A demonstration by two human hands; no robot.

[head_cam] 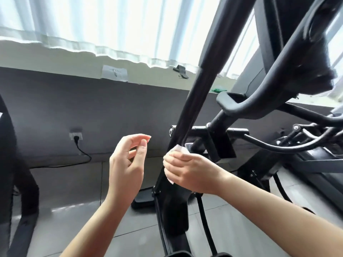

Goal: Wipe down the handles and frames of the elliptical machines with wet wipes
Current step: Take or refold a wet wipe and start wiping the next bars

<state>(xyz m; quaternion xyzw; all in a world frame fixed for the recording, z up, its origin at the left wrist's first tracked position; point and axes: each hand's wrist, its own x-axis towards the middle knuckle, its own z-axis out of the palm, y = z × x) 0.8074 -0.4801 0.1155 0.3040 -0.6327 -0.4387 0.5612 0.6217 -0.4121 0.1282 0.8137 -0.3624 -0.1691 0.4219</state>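
The right hand [187, 169] is clamping its grip around a white wet wipe [181, 149], pressing it to the black handle bar [193, 101] of the elliptical machine [278, 101] at centre. The bar's long axis is running from the wipe up and to the far right — bare bar lies that way. The left hand [128, 164] is hovering just left, fingers loosely apart, holding nothing. No brand or writing is readable — a paper [115, 73] on the far ledge is too blurred.
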